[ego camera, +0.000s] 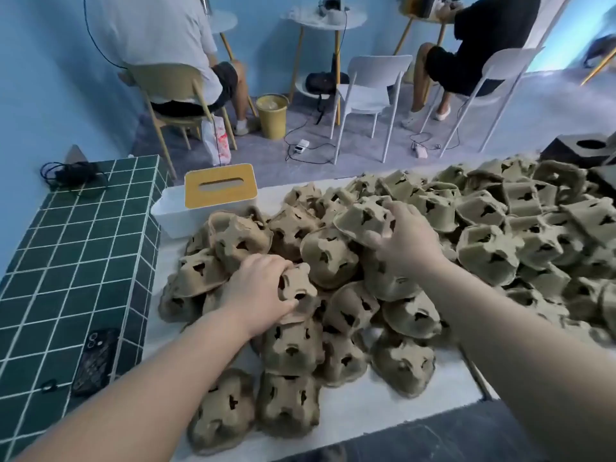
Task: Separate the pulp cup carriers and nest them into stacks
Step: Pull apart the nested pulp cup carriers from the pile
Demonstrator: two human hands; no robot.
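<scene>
Pulp cup carriers (416,235): a big loose heap of them, most upside down, covers the white table (393,411) from near my body to the far right end.
Head view – left hand (263,288): my fingers curl over the edge of one small carrier (296,290) on top of the near pile, thumb under it; I grip it.
Head view – right hand (405,233): it reaches further in and holds a second carrier (365,218) by its rim, a little lifted and tilted above the heap.
Hands: well apart, each one closed on its own carrier.
Stage: I judge the sorting is only at the beginning – I see no neat stack yet, only some pieces that lie one over another.
Handling: the pulp looks light, dry and rather stiff, but thin at the edges, so it may tear or dent if I squeeze hard. Probably the rough surface will not slip.
Where to hold: at the outer rim or across the raised middle, not through the cut holes.
Surface: smooth white top; at my left a green tiled counter (76,248) with a phone (95,360) on it, and a white tissue box with yellow lid (218,190) touching the heap.
Room: blue walls, grey floor, two people sitting on chairs with their backs to me, a yellow bin (271,115) between them.
</scene>
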